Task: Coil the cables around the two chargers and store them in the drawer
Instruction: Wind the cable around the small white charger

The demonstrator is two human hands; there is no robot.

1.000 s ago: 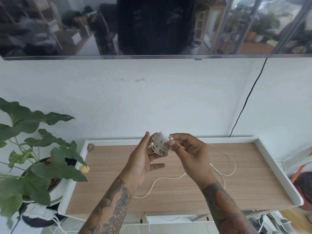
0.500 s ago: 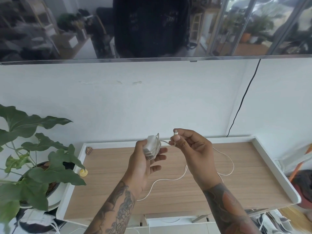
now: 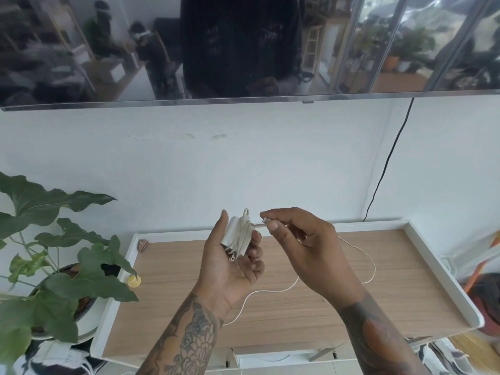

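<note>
Since a second ago my left hand (image 3: 232,263) has turned palm-up cradling the wrapped charger (image 3: 238,235), right hand (image 3: 303,239) pinching the cable plug (image 3: 266,220); untucked, I judge the coil springs loose.

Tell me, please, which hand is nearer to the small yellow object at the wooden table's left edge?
Left. The left hand is just right of the small yellow object; the right hand is farther right, beyond it.
</note>
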